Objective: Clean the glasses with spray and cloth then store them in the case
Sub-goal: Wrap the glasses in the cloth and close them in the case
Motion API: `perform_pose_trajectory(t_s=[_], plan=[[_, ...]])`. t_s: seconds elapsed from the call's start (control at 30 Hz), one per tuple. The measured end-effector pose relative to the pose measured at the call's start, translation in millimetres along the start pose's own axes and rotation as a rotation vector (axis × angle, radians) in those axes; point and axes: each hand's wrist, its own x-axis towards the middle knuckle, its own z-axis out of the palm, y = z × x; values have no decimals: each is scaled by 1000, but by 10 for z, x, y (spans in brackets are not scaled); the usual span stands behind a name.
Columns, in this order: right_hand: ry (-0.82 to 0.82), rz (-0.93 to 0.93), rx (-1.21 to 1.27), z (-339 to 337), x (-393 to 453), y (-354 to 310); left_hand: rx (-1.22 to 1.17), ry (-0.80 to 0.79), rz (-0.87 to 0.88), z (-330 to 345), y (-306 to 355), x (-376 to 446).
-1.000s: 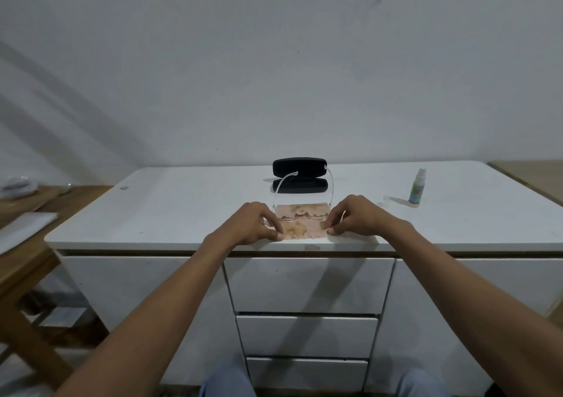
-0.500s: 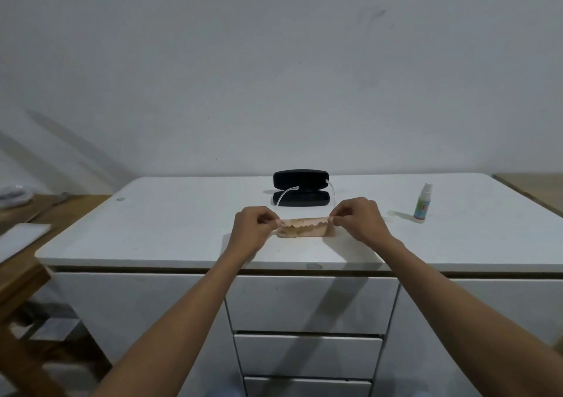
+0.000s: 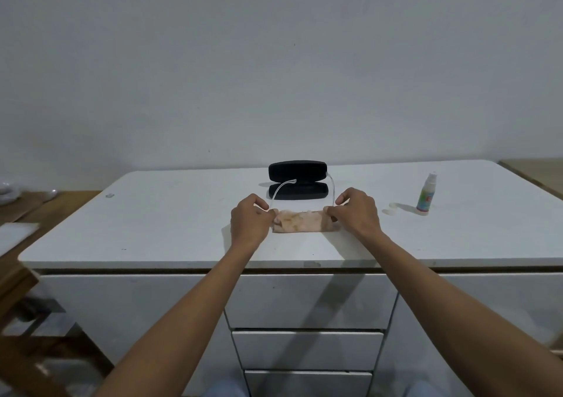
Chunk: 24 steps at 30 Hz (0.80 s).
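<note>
A pinkish patterned cloth [image 3: 300, 221] lies folded into a narrow strip on the white cabinet top [image 3: 170, 229]. It covers the front of the clear-framed glasses [image 3: 281, 187], so the lenses are hidden. Only the two thin temples show, reaching back toward the case. My left hand [image 3: 249, 221] pinches the cloth's left end and my right hand [image 3: 356, 213] pinches its right end. The black glasses case [image 3: 298, 183] stands open just behind the cloth. A small spray bottle [image 3: 426, 197] stands upright far to the right.
A small white cap [image 3: 393, 208] lies left of the spray bottle. The cabinet has drawers [image 3: 307, 300] below its front edge. A wooden table [image 3: 18, 213] with white items adjoins on the left, and another wooden surface [image 3: 536, 174] on the right.
The cloth lay spread flat under the glasses. Both hands lifted its near edge and folded it over the lenses, so it is now a narrow strip.
</note>
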Motion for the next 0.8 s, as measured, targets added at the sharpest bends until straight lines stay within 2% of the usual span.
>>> perform_pose_trajectory(t_s=[0.3, 0.47, 0.57, 0.8], plan=[[-28, -44, -31, -15, -19, 2, 88, 14, 78, -7, 31, -39], [-165, -89, -93, -77, -5, -4, 147, -108, 176, -50, 41, -85], [-152, -113, -145, -60, -3, -9, 181, -135, 176, -42, 37, -69], [-99, -114, -162, -12, 17, 15, 168, -79, 202, 6, 6, -40]])
